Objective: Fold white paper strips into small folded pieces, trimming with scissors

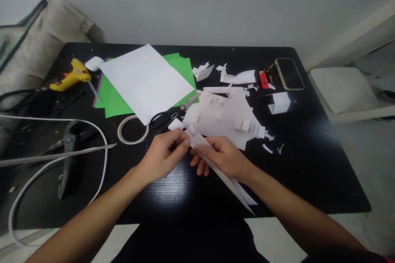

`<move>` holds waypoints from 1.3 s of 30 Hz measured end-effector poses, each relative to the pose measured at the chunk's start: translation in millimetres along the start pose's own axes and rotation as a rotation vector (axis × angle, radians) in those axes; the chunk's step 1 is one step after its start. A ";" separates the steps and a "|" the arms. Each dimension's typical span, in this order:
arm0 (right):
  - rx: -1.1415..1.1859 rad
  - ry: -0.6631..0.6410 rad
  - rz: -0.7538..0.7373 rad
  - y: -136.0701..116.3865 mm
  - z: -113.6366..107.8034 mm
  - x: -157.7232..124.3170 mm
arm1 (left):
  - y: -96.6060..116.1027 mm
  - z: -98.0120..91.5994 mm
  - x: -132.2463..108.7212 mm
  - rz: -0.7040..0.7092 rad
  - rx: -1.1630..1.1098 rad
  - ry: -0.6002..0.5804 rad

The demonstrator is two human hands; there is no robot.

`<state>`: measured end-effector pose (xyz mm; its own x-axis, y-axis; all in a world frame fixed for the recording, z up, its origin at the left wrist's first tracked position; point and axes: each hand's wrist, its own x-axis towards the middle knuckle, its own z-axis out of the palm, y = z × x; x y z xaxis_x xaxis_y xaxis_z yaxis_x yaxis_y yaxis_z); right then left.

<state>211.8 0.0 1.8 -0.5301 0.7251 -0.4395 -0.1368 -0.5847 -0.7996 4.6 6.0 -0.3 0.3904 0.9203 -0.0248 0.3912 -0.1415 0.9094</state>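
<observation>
A long folded strip of white paper [226,178] slants over the table's near part, its lower end reaching the front edge. My right hand [225,156] grips it near the upper end, thumb on top and fingers beneath. At that end my left hand [166,152] pinches the paper between thumb and forefinger; the exact grip is partly hidden. Just beyond both hands lies a cut white paper sheet [222,111] with small folded tabs on it. Black-handled scissors [173,115] rest beside it, blades pointing away to the right.
A white sheet [145,82] covers green paper [119,102]. Left are a tape roll [120,131], yellow glue gun [74,74], pliers-like tool [68,152] and white cable [105,164]. Paper scraps [237,77], a red lighter [263,79] and a phone [290,74] lie at the back right.
</observation>
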 end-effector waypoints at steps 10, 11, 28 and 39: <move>-0.016 -0.001 0.006 3.9 1.0 0.1 | -0.7 0.6 0.8 -0.062 -0.194 -0.017; -0.015 -0.007 0.016 3.3 0.9 0.0 | -0.8 -0.6 1.2 -0.070 -0.207 -0.009; -0.073 -0.015 0.009 2.4 0.3 -0.5 | -2.0 -3.2 1.1 -0.096 -0.142 0.002; -0.104 -0.021 -0.009 2.6 2.7 -0.9 | 1.2 -1.8 1.6 -0.131 -0.290 -0.015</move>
<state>209.7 -3.1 1.2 -0.5466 0.7217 -0.4247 -0.0542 -0.5366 -0.8421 4.2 8.0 1.5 0.3655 0.9180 -0.1539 0.1858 0.0901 0.9784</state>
